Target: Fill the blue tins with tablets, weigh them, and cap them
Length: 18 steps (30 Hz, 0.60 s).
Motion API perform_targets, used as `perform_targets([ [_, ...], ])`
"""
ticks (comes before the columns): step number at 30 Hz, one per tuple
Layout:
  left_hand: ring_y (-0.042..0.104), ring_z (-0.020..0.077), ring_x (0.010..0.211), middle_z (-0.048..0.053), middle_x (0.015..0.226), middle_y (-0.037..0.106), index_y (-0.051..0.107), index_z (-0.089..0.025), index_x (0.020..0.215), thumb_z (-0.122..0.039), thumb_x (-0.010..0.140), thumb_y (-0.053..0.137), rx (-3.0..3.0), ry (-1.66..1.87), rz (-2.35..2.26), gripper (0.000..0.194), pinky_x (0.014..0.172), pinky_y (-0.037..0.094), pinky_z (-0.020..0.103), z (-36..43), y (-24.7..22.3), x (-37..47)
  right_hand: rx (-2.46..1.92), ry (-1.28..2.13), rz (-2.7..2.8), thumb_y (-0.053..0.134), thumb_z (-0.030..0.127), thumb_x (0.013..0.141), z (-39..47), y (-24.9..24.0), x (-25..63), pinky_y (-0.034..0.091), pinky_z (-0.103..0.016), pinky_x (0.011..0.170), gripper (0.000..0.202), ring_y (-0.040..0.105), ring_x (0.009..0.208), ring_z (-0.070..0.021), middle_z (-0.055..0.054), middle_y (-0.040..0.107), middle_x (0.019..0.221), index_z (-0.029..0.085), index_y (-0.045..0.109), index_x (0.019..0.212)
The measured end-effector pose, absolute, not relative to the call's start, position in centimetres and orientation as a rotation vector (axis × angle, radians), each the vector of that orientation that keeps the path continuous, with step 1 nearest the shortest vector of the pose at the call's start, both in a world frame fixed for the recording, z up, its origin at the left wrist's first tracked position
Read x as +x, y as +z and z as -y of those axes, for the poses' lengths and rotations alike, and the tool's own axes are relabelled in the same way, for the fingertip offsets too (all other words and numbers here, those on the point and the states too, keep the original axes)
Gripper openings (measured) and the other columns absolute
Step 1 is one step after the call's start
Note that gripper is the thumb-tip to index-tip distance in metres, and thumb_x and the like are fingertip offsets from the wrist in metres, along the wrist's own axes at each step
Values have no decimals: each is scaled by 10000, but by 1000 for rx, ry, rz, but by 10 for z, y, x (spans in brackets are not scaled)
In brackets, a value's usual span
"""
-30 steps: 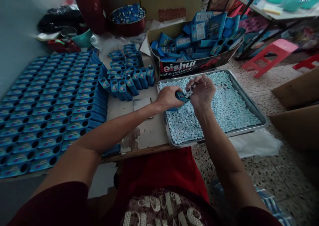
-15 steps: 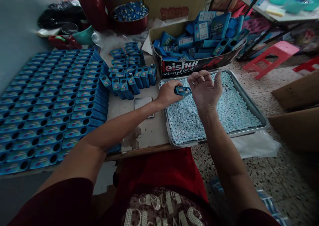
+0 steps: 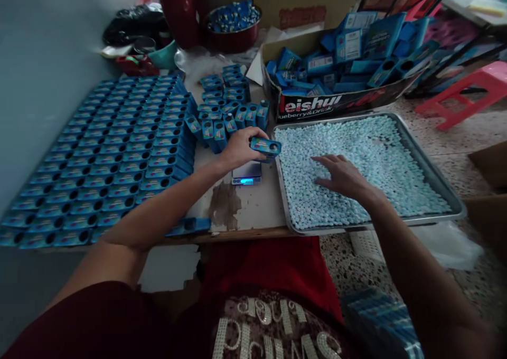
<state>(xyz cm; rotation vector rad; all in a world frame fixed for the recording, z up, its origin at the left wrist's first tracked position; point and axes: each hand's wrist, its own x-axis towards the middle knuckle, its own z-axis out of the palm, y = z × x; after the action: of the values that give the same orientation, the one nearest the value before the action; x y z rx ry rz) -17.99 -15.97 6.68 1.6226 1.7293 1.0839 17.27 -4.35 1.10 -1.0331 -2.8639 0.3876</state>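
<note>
My left hand (image 3: 240,149) grips a small blue candy box (image 3: 264,147) with a round hole in its top, held at the left rim of the metal tray (image 3: 284,203). Beneath that box, partly hidden, a small digital scale (image 3: 246,180) with a lit display lies on the table. My right hand (image 3: 343,177) is over the pale blue candies (image 3: 317,206) spread in the tray, palm down with fingers apart. Whether its fingertips touch the candies is hard to tell. Several filled-looking blue boxes (image 3: 219,132) stand in a loose group left of the tray.
Rows of blue boxes with holes (image 3: 119,158) cover the table's left side. Behind the tray, a printed carton (image 3: 309,105) is heaped with blue boxes. A red bowl (image 3: 233,41) of small blue pieces stands at the back. A red stool (image 3: 467,92) is at right.
My right hand has turned from palm up to palm down and lowered over the candies. My left hand moved left with the box, above the scale. The view shifted slightly right-to-left.
</note>
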Motion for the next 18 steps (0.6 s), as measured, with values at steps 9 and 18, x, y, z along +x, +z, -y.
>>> perform_targets([
  [9, 769, 279, 1043, 79, 1099, 796, 723, -229, 1014, -192, 637, 969, 1480, 1109, -1837, 452, 963, 628, 427, 206, 28, -230, -1194, 433, 2902, 698, 292, 875, 8, 18, 149, 450, -375, 703, 188, 709, 776, -275, -64, 794, 858, 267, 820, 1015],
  [18, 756, 290, 1098, 80, 1116, 789, 767, -263, 1150, -359, 606, 1036, 1485, 1127, -1831, 614, 958, 658, 426, 244, 67, -279, -1398, 1596, 2061, 1030, 607, 539, 17, 76, 142, 402, -319, 538, 542, 536, 588, -143, -50, 707, 700, 221, 767, 816],
])
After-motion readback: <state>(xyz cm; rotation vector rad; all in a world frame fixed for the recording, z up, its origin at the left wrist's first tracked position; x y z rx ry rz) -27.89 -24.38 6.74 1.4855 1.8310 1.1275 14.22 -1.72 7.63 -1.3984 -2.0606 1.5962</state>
